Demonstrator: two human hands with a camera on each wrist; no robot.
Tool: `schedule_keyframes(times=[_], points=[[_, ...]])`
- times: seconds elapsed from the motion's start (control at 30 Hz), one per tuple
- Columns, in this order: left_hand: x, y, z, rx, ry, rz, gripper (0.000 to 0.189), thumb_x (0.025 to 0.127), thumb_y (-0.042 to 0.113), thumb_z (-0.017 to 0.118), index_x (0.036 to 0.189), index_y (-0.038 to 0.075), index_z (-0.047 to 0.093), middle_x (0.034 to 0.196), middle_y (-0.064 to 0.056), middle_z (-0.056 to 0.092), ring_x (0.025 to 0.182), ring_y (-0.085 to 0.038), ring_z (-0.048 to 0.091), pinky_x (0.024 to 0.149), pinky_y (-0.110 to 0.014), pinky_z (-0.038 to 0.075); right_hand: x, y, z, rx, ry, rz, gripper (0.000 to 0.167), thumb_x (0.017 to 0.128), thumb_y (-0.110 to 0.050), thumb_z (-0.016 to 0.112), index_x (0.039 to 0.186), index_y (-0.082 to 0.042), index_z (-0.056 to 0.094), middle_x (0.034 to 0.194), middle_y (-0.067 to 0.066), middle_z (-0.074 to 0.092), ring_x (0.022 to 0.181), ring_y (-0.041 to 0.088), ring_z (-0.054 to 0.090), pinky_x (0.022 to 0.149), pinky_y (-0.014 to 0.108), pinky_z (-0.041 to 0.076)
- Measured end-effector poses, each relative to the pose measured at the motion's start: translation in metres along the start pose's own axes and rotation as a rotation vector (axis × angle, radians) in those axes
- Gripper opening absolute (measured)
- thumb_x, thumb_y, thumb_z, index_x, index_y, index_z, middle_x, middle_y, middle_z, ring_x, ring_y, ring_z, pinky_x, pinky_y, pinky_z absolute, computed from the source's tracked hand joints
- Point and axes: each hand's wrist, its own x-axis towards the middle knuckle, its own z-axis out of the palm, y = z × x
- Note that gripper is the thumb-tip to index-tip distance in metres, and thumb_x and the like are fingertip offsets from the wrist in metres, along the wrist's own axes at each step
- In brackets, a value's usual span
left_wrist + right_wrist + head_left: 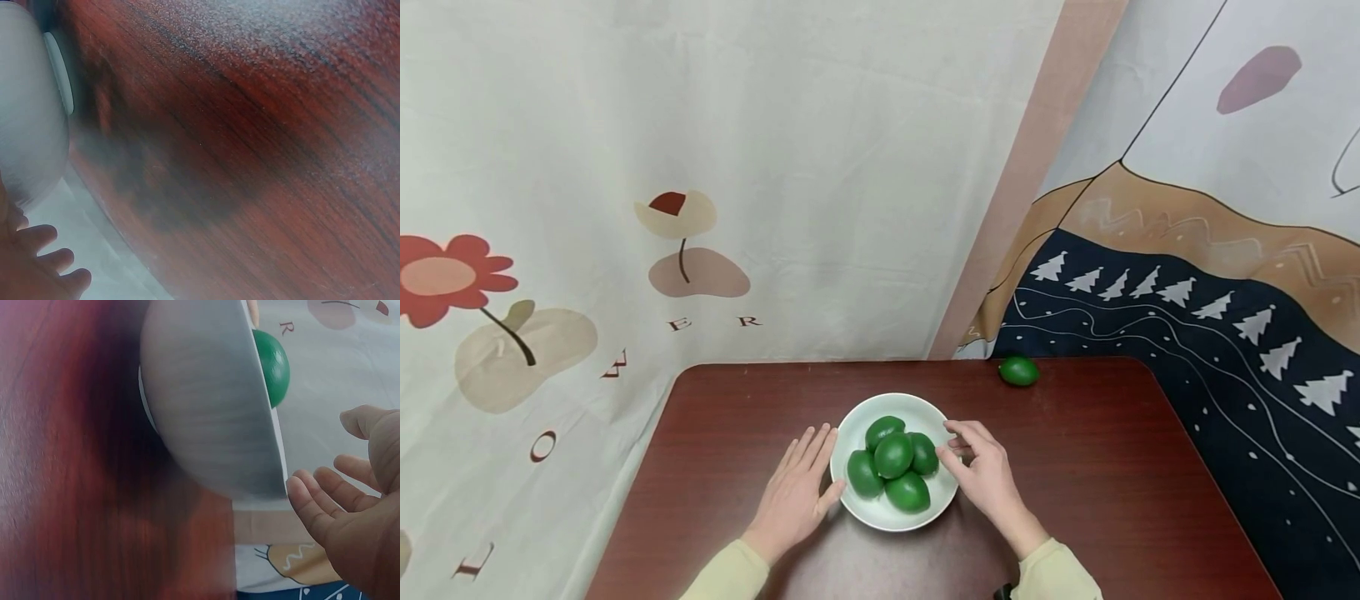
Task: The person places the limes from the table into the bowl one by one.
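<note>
A white bowl [867, 515] on the table holds several glossy green limes [893, 455], one heaped on top of the others. My left hand [797, 492] lies along the bowl's left side, fingers straight and thumb spread toward the rim. In the left wrist view, its fingertips [62, 259] show beneath the bowl's curved wall [31, 100]. At the right rim is my right hand [985, 471], fingers loosely bent and thumb apart from them. The right wrist view has one fingertip right at the rim and a lime [274, 369] rising above it.
Another green lime [1018, 371] lies by the far edge of the dark red-brown wooden table [1097, 467]. Behind the table hangs a pale printed curtain [820, 183]. A dark blue cloth with white trees [1150, 308] hangs to the right.
</note>
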Motion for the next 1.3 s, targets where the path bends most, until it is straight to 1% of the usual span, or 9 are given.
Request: schedule_keyframes(times=[0.17, 0.33, 0.43, 0.67, 0.9, 1.07, 1.2, 1.3], points=[[0.0, 0.0, 0.0, 0.0, 0.015, 0.01, 0.076, 0.099, 0.046, 0.057, 0.159, 0.003, 0.039, 0.16, -0.018, 0.044, 0.147, -0.041, 0.041, 0.12, -0.056, 0.034, 0.003, 0.004, -0.006, 0.011, 0.03, -0.006, 0.035, 0.081, 0.005, 0.081, 0.116, 0.005, 0.073, 0.104, 0.021, 0.069, 0.079, 0.028, 0.074, 0.068, 0.033, 0.064], [0.0, 0.0, -0.001, -0.006, 0.015, 0.008, 0.075, 0.099, 0.046, 0.058, 0.158, 0.003, 0.04, 0.159, -0.019, 0.045, 0.148, -0.041, 0.04, 0.12, -0.056, 0.035, 0.006, 0.006, -0.011, -0.008, 0.045, 0.018, 0.034, 0.082, 0.003, 0.081, 0.116, 0.001, 0.074, 0.106, 0.017, 0.07, 0.082, 0.027, 0.075, 0.07, 0.03, 0.064], [0.0, 0.0, -0.001, -0.009, 0.008, 0.005, 0.075, 0.099, 0.046, 0.058, 0.158, 0.003, 0.039, 0.159, -0.019, 0.045, 0.148, -0.041, 0.04, 0.12, -0.056, 0.034, 0.007, 0.009, -0.012, -0.013, 0.048, 0.029, 0.034, 0.082, 0.003, 0.082, 0.115, 0.0, 0.074, 0.107, 0.016, 0.07, 0.083, 0.03, 0.074, 0.071, 0.029, 0.064], [0.0, -0.001, 0.001, -0.004, 0.012, 0.009, 0.076, 0.099, 0.046, 0.057, 0.159, 0.003, 0.038, 0.159, -0.019, 0.045, 0.147, -0.042, 0.04, 0.12, -0.057, 0.034, 0.008, 0.013, -0.016, -0.048, 0.054, 0.045, 0.034, 0.082, 0.001, 0.082, 0.115, 0.0, 0.074, 0.105, 0.017, 0.071, 0.084, 0.031, 0.074, 0.072, 0.034, 0.065], [0.0, -0.002, 0.002, -0.001, 0.02, 0.013, 0.076, 0.099, 0.046, 0.057, 0.158, 0.003, 0.039, 0.159, -0.019, 0.045, 0.147, -0.042, 0.041, 0.12, -0.056, 0.034, 0.01, 0.015, -0.021, -0.093, 0.044, 0.072, 0.033, 0.084, -0.002, 0.082, 0.116, -0.001, 0.074, 0.105, 0.013, 0.072, 0.087, 0.032, 0.074, 0.075, 0.038, 0.065], [0.0, -0.001, 0.003, -0.011, 0.024, 0.011, 0.076, 0.099, 0.046, 0.058, 0.158, 0.003, 0.039, 0.158, -0.019, 0.045, 0.147, -0.042, 0.041, 0.12, -0.057, 0.034, 0.012, 0.017, -0.023, -0.11, 0.054, 0.065, 0.032, 0.084, -0.002, 0.082, 0.115, -0.001, 0.075, 0.104, 0.011, 0.072, 0.088, 0.029, 0.074, 0.075, 0.039, 0.065], [0.0, -0.001, 0.003, -0.011, 0.029, 0.012, 0.076, 0.098, 0.046, 0.058, 0.158, 0.003, 0.039, 0.158, -0.019, 0.046, 0.147, -0.042, 0.041, 0.12, -0.057, 0.035, 0.013, 0.019, -0.025, -0.102, 0.065, 0.045, 0.032, 0.083, -0.001, 0.082, 0.114, 0.0, 0.074, 0.102, 0.014, 0.072, 0.086, 0.033, 0.074, 0.073, 0.043, 0.065], [0.0, -0.001, 0.003, -0.008, 0.03, 0.01, 0.076, 0.098, 0.046, 0.058, 0.158, 0.003, 0.04, 0.159, -0.018, 0.046, 0.147, -0.042, 0.042, 0.12, -0.056, 0.035, 0.014, 0.022, -0.027, -0.102, 0.076, 0.037, 0.031, 0.083, -0.001, 0.082, 0.114, 0.001, 0.074, 0.101, 0.017, 0.072, 0.085, 0.033, 0.073, 0.072, 0.043, 0.065]])
